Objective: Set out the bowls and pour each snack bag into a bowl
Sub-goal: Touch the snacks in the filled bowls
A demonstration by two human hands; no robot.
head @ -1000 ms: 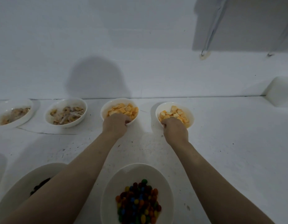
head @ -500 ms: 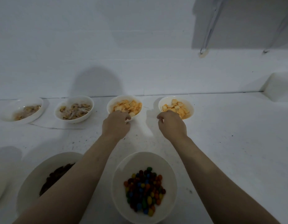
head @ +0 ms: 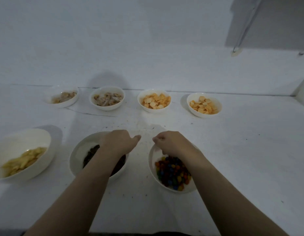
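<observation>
**White bowls filled, hands over the near row**

White table (head: 241,159) carries seven bowls. Near left I see the chip bowl (head: 37,137), then the dark-snack bowl (head: 76,155) under my left hand (head: 117,142), fingers hidden, thumb out. My right hand (head: 171,143) hovers loosely curled over the candy bowl (head: 153,160), holding nothing. Four far bowls (head: 154,109) line the wall.
</observation>
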